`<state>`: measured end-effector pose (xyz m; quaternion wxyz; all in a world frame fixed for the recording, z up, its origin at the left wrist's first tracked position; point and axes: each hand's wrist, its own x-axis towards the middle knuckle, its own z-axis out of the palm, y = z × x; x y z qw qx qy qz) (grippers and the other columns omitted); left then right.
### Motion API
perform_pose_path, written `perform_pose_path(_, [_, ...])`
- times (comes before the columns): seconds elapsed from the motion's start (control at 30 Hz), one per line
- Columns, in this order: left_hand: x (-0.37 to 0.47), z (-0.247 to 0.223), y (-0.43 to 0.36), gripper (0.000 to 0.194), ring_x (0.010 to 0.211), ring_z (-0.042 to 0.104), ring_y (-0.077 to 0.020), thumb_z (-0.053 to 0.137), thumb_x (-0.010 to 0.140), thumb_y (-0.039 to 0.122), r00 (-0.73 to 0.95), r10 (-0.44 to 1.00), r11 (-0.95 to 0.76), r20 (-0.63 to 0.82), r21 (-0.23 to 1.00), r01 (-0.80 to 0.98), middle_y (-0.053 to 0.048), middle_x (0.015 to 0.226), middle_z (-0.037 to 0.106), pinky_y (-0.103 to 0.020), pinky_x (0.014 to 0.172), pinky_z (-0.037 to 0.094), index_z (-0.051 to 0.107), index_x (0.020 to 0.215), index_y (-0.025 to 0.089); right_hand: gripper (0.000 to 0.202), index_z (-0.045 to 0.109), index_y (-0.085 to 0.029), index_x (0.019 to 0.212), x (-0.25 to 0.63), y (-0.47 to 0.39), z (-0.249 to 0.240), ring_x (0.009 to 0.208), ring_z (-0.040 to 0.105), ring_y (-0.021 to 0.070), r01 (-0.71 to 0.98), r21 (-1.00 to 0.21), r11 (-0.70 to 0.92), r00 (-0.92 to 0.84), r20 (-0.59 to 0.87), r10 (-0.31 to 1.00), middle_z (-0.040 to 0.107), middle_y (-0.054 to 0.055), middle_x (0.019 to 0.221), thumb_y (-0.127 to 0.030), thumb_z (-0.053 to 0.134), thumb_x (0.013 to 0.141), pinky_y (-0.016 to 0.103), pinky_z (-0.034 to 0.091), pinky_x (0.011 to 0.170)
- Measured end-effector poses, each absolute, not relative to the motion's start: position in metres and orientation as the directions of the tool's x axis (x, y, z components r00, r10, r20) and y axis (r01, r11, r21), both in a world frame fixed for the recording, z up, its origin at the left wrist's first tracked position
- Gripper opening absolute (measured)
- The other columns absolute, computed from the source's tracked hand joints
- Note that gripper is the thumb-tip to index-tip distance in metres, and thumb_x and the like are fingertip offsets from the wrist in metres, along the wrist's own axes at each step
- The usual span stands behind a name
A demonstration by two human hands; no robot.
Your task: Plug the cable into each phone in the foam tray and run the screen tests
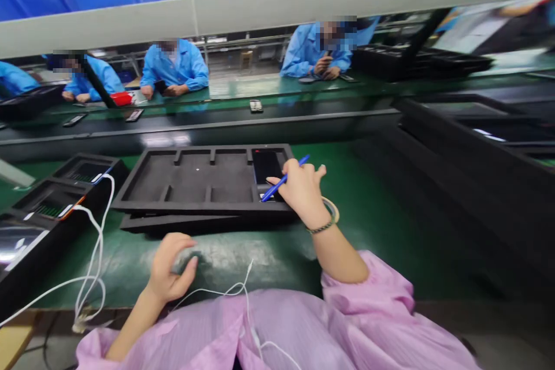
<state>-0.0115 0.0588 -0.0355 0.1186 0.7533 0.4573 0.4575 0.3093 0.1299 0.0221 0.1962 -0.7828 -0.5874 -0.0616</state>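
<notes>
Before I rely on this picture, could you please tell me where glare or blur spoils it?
Head view: pale glare on the green tabletop near the left hand, and bright reflections on the far-left screen; head view, right side: black trays look smeared; head view, centre: the blue pen in the right hand reads fairly clearly.

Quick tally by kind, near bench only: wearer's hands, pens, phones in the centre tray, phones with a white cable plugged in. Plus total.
Hands: 2 (left hand, right hand)
Pens: 1 (blue pen)
Phones in the centre tray: 1 (dark-screened phone)
Plugged-in phones: 2 (blue-edged phone, orange-edged phone)
Total: 6
</notes>
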Motion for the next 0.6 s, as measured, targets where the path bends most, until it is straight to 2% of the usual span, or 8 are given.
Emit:
perform_pose_path(0.03, [0.001,-0.031,0.057,0.021,0.073,0.065,-0.0227,0.052,0.088,0.042,0.388,0.837,-0.546,0.386,0.626,0.556,-0.006,0.082,0.068,-0.036,0.072,0.054,0.063,0.093,0.024,0.028,0.052,-0.018,0.096,0.308,0.13,0.025,0.102,0.058,0.0364,0.94,-0.237,-0.244,0.31,0.306,0.9,0.069,0.015,0.089,-0.036,0.07,0.086,0.067,0.026,0.106])
perform_pose_path(0.1, [0.032,-0.02,0.059,0.029,0.069,0.066,-0.0207,0.044,0.096,0.041,0.628,0.776,-0.513,0.051,0.631,0.582,-0.007,0.082,0.071,-0.034,0.07,0.053,0.067,0.096,0.022,0.03,0.052,-0.016,0.1,0.305,0.13,0.03,0.109,0.055,0.0371,0.929,-0.262,-0.26,0.329,0.265,0.907,0.069,0.017,0.096,-0.035,0.07,0.086,0.068,0.024,0.108])
perform_pose_path(0.23, [0.099,-0.006,0.061,0.033,0.095,0.071,-0.03,0.055,0.096,0.048,0.668,0.691,-0.553,-0.277,0.393,0.735,-0.014,0.106,0.073,-0.038,0.083,0.054,0.065,0.105,0.017,0.029,0.051,-0.015,0.105,0.301,0.13,0.036,0.119,0.049,0.0382,0.904,-0.349,-0.247,0.336,0.222,0.915,0.067,0.021,0.107,-0.031,0.068,0.086,0.073,0.019,0.109])
perform_pose_path(0.3, [0.121,-0.006,0.058,0.033,0.106,0.07,-0.0336,0.062,0.094,0.042,0.644,0.673,-0.59,-0.363,0.261,0.764,-0.018,0.117,0.069,-0.039,0.086,0.054,0.061,0.112,0.015,0.027,0.052,-0.017,0.104,0.301,0.131,0.037,0.119,0.048,0.0368,0.899,-0.368,-0.237,0.332,0.222,0.917,0.067,0.019,0.106,-0.03,0.067,0.086,0.073,0.02,0.109])
perform_pose_path(0.37, [0.133,-0.009,0.055,0.023,0.108,0.07,-0.0321,0.06,0.096,0.031,0.636,0.656,-0.617,-0.406,0.197,0.762,-0.017,0.12,0.066,-0.038,0.088,0.054,0.06,0.112,0.015,0.025,0.052,-0.019,0.102,0.302,0.131,0.037,0.117,0.049,0.0344,0.899,-0.377,-0.225,0.324,0.223,0.919,0.067,0.015,0.103,-0.031,0.068,0.086,0.07,0.022,0.111])
perform_pose_path(0.43, [0.136,-0.01,0.052,0.014,0.107,0.07,-0.029,0.052,0.099,0.022,0.644,0.638,-0.631,-0.421,0.193,0.751,-0.016,0.118,0.066,-0.036,0.089,0.054,0.061,0.107,0.016,0.024,0.053,-0.02,0.102,0.304,0.129,0.037,0.117,0.05,0.0328,0.899,-0.384,-0.212,0.313,0.223,0.923,0.067,0.013,0.101,-0.032,0.067,0.087,0.068,0.023,0.112])
perform_pose_path(0.5, [0.134,-0.01,0.049,0.018,0.107,0.07,-0.0272,0.044,0.101,0.017,0.648,0.637,-0.629,-0.417,0.205,0.75,-0.015,0.116,0.065,-0.035,0.09,0.053,0.061,0.105,0.016,0.024,0.054,-0.019,0.104,0.304,0.127,0.037,0.118,0.05,0.0329,0.898,-0.389,-0.204,0.307,0.224,0.925,0.066,0.013,0.104,-0.032,0.065,0.087,0.068,0.021,0.114])
perform_pose_path(0.6, [0.123,-0.006,0.044,0.018,0.112,0.067,-0.0299,0.048,0.101,0.022,0.606,0.695,-0.575,-0.387,0.207,0.792,-0.017,0.121,0.062,-0.038,0.092,0.053,0.058,0.114,0.014,0.027,0.053,-0.016,0.108,0.3,0.122,0.035,0.121,0.048,0.0363,0.894,-0.392,-0.218,0.324,0.229,0.918,0.065,0.018,0.109,-0.034,0.061,0.089,0.072,0.016,0.113])
